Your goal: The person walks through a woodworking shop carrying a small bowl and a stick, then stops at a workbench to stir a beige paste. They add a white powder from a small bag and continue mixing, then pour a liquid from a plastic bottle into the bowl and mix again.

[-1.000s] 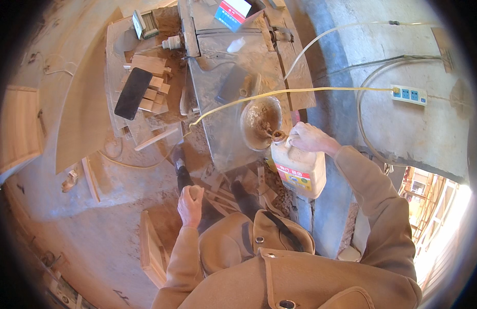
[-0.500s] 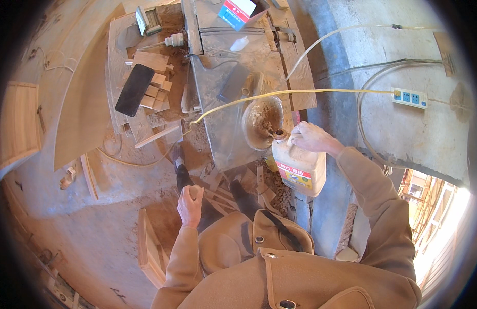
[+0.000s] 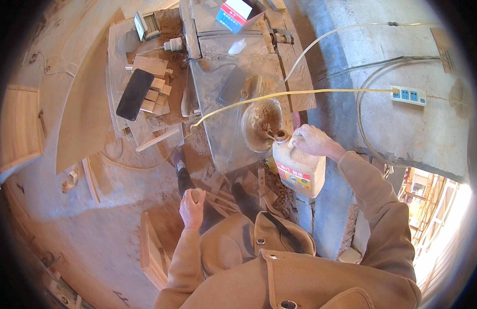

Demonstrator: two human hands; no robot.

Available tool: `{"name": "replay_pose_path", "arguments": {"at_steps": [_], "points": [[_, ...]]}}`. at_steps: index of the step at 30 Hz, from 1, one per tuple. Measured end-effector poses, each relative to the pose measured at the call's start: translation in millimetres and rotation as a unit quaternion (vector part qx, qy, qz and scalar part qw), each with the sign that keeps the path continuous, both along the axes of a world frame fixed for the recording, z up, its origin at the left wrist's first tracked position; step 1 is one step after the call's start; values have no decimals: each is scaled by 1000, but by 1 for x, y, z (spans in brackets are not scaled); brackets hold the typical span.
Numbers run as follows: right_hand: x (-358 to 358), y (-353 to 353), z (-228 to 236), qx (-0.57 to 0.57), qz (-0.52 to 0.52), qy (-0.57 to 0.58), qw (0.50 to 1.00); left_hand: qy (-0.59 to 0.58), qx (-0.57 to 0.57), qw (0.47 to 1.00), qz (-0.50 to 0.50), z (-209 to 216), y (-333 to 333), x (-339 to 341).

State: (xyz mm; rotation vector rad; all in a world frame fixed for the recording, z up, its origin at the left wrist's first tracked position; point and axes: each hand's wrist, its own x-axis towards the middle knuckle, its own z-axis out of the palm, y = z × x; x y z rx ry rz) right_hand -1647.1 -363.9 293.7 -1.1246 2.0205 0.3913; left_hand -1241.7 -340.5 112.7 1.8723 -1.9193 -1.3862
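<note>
My right hand grips the handle of a dusty, cream-coloured plastic jug with a red and yellow label. The jug's uncapped mouth is at the rim of a round, crusted bowl on the grey worktop. Between mouth and bowl runs a thin light-brown streak; whether it is liquid or a solid piece, I cannot tell. My left hand is closed above my leg. A small tan round shape shows at its fingertips, too unclear to name.
A yellow cable crosses above the bowl to a power strip at right. A black phone lies on wood blocks at left. A blue-red box and a white bottle stand farther back. A wooden frame is beside my left forearm.
Hardly anything differs. The view has shifted slightly; both hands keep their places, the right one still on the jug beside the bowl.
</note>
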Motion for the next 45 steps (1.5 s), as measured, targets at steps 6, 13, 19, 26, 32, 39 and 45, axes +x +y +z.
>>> {"name": "replay_pose_path", "arguments": {"at_steps": [6,13,19,26,32,39,45], "points": [[0,-2,2,-1,-1,-20,1000,10,14,1000,1,-1,1,-1],[3,-1,5,-16,-12,-5,1000,4,4,1000,-1,-1,3,1],[2,18,9,-100,15,-11,995,1,6,1000,0,1,2,2],[19,59,30,-188,-73,-31,979,3,-27,1000,-16,9,-3,-7],[30,73,40,-240,-84,-34,967,8,4,999,-44,22,-9,-19],[37,80,43,-226,-102,-27,968,42,-13,997,-71,41,-13,-33],[42,85,48,-266,-128,-47,954,69,-42,990,-114,64,-22,-56]]}}
